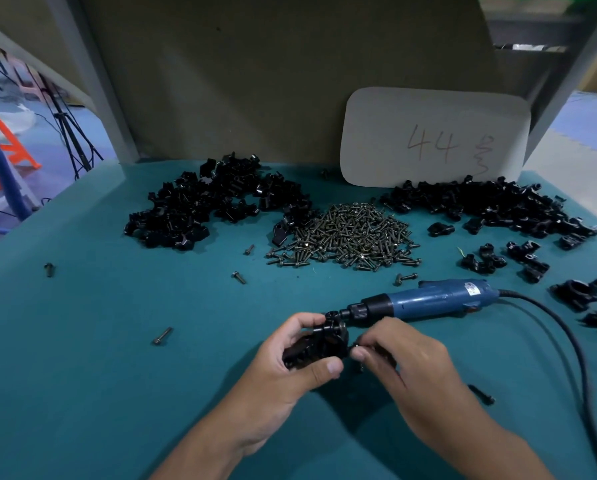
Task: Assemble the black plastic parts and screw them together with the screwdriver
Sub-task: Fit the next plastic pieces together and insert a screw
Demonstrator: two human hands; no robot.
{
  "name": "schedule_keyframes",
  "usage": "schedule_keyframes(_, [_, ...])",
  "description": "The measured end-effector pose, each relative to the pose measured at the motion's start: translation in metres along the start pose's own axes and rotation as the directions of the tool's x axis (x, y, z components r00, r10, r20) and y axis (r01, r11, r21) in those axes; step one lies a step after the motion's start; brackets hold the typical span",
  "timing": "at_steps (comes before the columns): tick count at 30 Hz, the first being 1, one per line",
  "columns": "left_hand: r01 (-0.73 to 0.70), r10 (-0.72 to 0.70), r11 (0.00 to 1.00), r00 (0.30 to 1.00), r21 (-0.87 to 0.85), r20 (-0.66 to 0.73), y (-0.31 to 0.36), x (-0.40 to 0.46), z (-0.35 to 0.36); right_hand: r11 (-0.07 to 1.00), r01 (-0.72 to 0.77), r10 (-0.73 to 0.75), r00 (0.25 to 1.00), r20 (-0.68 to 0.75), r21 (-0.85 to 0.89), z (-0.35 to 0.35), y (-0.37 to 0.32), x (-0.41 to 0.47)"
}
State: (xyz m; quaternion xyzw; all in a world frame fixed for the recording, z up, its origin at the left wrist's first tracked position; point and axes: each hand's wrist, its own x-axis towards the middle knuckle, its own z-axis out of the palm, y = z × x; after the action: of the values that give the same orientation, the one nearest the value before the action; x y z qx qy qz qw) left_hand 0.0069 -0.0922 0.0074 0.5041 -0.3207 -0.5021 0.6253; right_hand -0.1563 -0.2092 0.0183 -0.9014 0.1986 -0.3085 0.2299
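A: Where are you at?

B: Parts (319,342) mated, gripped in my left hand (290,358). Right hand (392,353) pinches a screw (356,347) at their side, not yet seated, I judge.

A: Driver?

B: Screwdriver (425,299) lies on the tabletop (117,341) just beyond my right hand, untouched. Driving is left. Screw pile (345,237) and loose-part heaps (214,199) farther out say plenty more units.

A white card (435,137) marked "44" leans against the brown backboard (273,74) on the teal table (99,341).
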Motion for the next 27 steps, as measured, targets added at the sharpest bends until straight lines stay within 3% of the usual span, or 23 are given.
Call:
schedule_keyframes(5, [0.0, 0.0, 1.0, 1.0, -0.016, 0.005, 0.001, 0.0, 0.001, 0.977, 0.036, -0.002, 0.987, 0.162, -0.208, -0.005, -0.004, -0.002])
schedule_keyframes(10, [0.001, -0.001, 1.0, 1.0, -0.006, 0.017, 0.0, -0.001, 0.002, 0.974, 0.058, 0.01, 0.955, 0.297, -0.22, -0.013, -0.007, -0.001])
schedule_keyframes(17, [-0.005, 0.005, 1.0, 1.0, 0.02, 0.018, 0.001, -0.002, 0.002, 0.981, 0.008, 0.045, 0.964, 0.262, -0.196, -0.022, -0.01, -0.004])
schedule_keyframes(27, [0.015, -0.015, 1.0, 0.997, 0.003, 0.078, -0.001, -0.004, 0.001, 0.973, 0.042, 0.036, 0.943, 0.332, -0.226, -0.018, -0.012, -0.003])
